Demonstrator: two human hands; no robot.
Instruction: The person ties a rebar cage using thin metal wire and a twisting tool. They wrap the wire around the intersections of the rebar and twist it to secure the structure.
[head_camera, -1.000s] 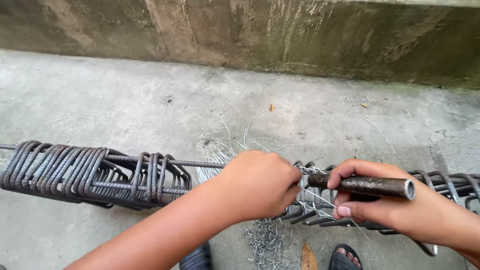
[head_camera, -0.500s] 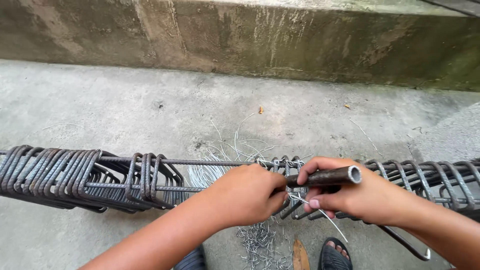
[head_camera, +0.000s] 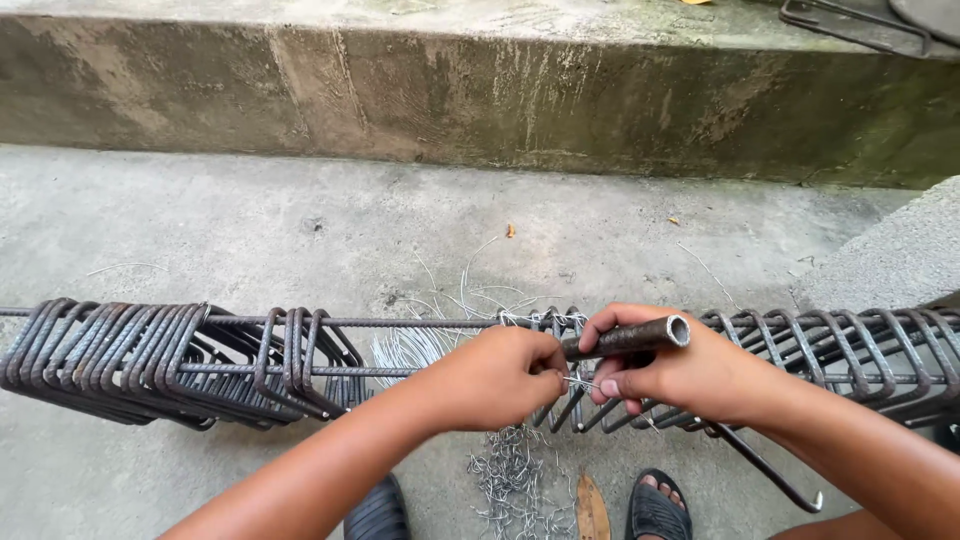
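my right hand (head_camera: 690, 375) is closed around a short steel pipe (head_camera: 628, 338), used as a twisting handle over the rebar cage (head_camera: 300, 365). my left hand (head_camera: 495, 378) pinches thin tie wire (head_camera: 580, 383) at the joint, above the concrete floor (head_camera: 300, 230).

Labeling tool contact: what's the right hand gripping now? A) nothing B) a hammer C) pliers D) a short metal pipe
D: the right hand is closed around a short metal pipe, its open end pointing right, above the rebar cage, while the left hand pinches thin tie wire beside it.
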